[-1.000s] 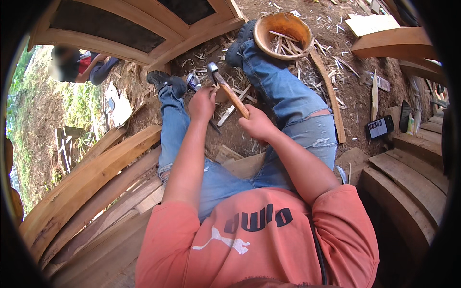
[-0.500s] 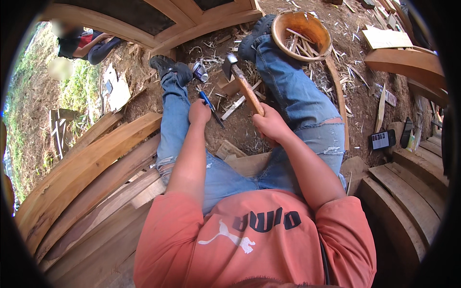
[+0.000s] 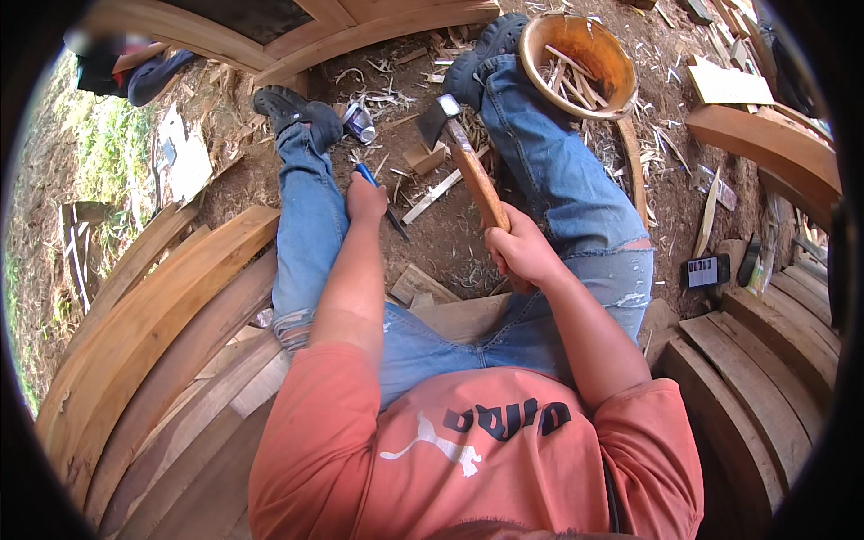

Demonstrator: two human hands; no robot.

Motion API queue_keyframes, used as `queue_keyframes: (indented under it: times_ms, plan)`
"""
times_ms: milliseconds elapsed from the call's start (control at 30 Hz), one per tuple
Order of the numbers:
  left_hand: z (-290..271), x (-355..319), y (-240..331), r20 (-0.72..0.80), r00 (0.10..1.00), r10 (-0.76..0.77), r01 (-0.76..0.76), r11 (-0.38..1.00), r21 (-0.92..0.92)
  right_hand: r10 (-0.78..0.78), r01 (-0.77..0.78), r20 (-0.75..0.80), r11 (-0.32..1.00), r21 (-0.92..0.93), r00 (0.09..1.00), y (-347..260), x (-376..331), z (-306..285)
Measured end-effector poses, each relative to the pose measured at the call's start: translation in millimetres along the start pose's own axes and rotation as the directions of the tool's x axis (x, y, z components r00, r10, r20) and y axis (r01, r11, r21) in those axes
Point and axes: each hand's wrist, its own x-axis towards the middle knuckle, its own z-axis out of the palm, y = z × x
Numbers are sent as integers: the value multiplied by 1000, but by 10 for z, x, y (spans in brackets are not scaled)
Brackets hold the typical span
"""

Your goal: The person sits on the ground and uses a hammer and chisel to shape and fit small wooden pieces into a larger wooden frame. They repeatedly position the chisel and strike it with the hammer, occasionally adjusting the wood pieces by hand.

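Note:
My right hand [image 3: 522, 243] is wrapped round the wooden handle of a hammer [image 3: 477, 180], its metal head tipped up and away from me between my legs. In my closed left hand [image 3: 365, 195], beside my left shin, is a chisel [image 3: 363, 171] with a blue handle; its dark blade slants down toward the dirt. A small wood block [image 3: 425, 158] lies on the ground between the two tools, and a pale wood strip [image 3: 434, 196] rests just nearer. The hammer and the chisel are apart.
A wooden frame [image 3: 378, 49] stands ahead. By my right foot is a bucket [image 3: 621, 99] of wood scraps. Curved boards [image 3: 171, 297] are stacked at left, more planks [image 3: 756, 369] at right near a phone [image 3: 708, 271]. A crushed can [image 3: 359, 123] lies among shavings. Another person [image 3: 135, 67] sits far left.
Both hands still hold the same tools. The hammer has shifted slightly right and nearer my body. The left hand with the chisel has moved a little left and away from me; the view has shifted too.

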Motion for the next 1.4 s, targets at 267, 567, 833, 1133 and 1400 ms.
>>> queue_keyframes:
  times_ms: [267, 567, 833, 1133, 1400]
  plan:
    - [108, 242, -282, 66, 994, -88, 92, 994, -64, -9, 9, 17, 1000, -25, 1000, 72, 43, -1]
    - [-1409, -606, 339, -7, 997, 73, -41, 482, -875, -43, 43, 1, 999, -11, 999, 88, 77, -5]
    - [-1949, -1128, 837, -330, 921, 205, -350, 64, -935, -89, 89, 18, 996, 33, 996, 133, 120, 26]
    - [-1583, -1055, 1006, -317, 923, 216, -364, 228, -903, -101, 101, 21, 995, -2, 995, 125, 108, 6]
    - [-1507, -1027, 1014, -397, 887, 235, -453, 286, -844, -99, 100, 16, 994, -49, 995, 132, 122, 3]
